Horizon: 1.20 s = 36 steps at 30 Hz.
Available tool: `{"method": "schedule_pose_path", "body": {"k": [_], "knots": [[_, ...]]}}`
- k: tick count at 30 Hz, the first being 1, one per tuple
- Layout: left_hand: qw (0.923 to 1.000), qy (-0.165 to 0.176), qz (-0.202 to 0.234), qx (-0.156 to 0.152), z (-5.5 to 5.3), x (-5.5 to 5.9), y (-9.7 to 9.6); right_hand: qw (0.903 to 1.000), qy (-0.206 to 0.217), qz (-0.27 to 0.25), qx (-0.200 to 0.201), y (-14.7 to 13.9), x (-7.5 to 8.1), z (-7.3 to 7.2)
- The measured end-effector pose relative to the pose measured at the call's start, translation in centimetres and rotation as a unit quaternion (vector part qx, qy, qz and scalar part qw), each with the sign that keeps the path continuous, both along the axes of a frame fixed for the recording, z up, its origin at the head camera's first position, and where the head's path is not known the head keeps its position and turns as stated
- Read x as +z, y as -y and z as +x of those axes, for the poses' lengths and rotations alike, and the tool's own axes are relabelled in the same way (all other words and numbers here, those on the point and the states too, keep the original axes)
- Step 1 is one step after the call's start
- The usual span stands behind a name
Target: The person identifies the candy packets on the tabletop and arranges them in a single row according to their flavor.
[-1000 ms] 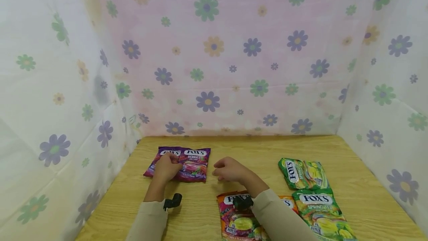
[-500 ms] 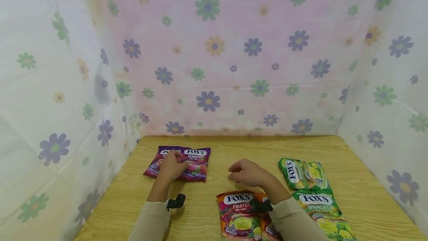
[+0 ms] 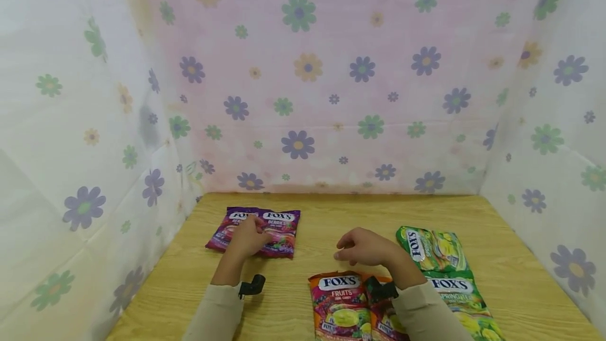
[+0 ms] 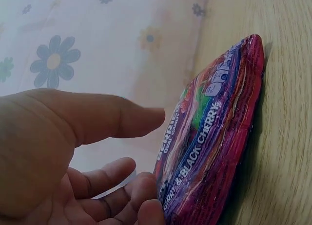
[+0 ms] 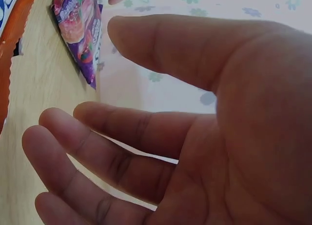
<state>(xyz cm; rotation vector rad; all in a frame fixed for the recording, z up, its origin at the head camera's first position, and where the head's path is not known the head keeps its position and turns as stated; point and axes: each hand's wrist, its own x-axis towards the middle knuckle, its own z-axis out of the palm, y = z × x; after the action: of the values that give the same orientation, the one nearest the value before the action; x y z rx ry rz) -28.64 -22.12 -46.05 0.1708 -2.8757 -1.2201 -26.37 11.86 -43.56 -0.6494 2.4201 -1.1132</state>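
Head view: the purple berries packets (image 3: 285, 230) lay side by side at the left of the table (image 3: 345, 214). The step in hand appeared to be placing them; the next move probably called for lifting the left hand (image 3: 247, 238) clear. That hand was positioned over them; the right hand (image 3: 368, 248) was apart, beyond the orange fruits packets (image 3: 338, 309).

Left wrist view: thumb and fingers were parted, gripping nothing; contact could not be determined.

Right wrist view: the hand was empty, fingers loosely bent, thumb separated.

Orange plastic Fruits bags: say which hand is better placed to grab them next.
Probably the right hand: it is empty and nearer the orange bags; the left hand is at the purple plastic bags.
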Motion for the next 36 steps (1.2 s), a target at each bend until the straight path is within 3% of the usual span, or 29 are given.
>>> {"method": "schedule_pose_path", "body": {"k": [9,13,19,24,31,36], "knots": [[0.9991,0.011,-0.003,-0.040,0.8,-0.2,-1.3,0.9998,0.011,-0.015,-0.012,-1.2,-0.7,-0.2],[0.9975,0.011,-0.017,-0.067,1.6,-0.7,-1.8,0.9996,0.016,-0.016,-0.016,-1.9,-1.0,0.1],[0.9945,0.005,-0.018,-0.103,3.0,-0.5,-2.2,0.9995,0.012,-0.016,-0.026,-2.7,-1.0,0.7],[0.9894,0.022,-0.016,-0.143,4.2,-0.7,-2.6,0.9996,0.007,-0.005,-0.026,-3.4,-0.9,1.1],[0.9816,0.058,0.011,-0.181,5.6,-1.2,-3.0,0.9994,0.028,0.006,-0.018,-4.0,-1.0,1.9],[0.9760,0.078,0.033,-0.201,6.3,-0.9,-3.6,0.9991,0.038,-0.003,-0.020,-4.3,-1.0,2.3]]}}
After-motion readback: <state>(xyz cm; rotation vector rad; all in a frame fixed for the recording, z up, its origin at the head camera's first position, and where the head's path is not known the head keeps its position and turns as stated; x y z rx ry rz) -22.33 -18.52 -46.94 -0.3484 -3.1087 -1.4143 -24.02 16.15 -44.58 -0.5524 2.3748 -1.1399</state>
